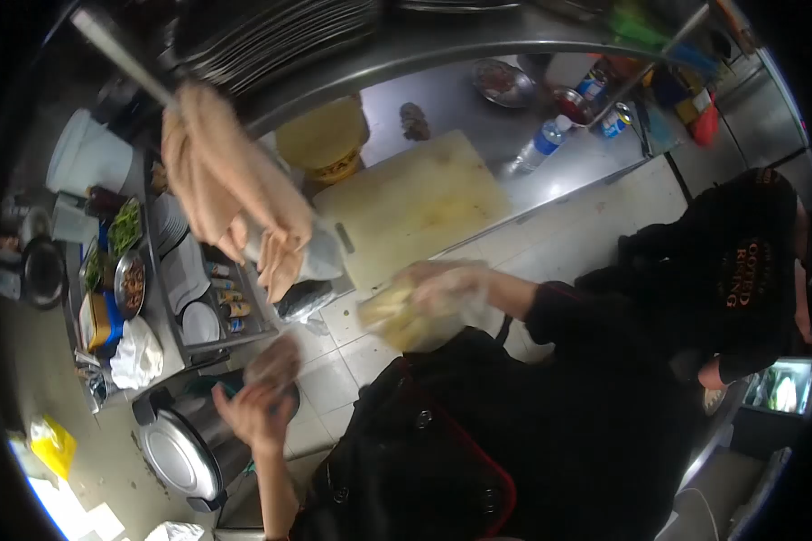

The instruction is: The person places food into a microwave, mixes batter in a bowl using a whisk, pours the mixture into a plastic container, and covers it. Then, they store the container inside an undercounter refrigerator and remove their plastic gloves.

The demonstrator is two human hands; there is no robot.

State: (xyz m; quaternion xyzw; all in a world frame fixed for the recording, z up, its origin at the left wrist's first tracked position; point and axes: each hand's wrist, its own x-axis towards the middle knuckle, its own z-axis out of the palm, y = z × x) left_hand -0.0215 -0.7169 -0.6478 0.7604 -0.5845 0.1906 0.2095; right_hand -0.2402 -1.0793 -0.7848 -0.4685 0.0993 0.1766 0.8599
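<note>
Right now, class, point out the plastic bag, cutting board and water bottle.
Plastic bag (395,317): head view, its blurred yellowish side.
Cutting board (415,206): head view, its bare middle.
Water bottle (547,140): head view, its blue label.

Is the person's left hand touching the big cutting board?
Apart. The head view shows pale floor tiles in the gap between the left hand and the cutting board.
</note>
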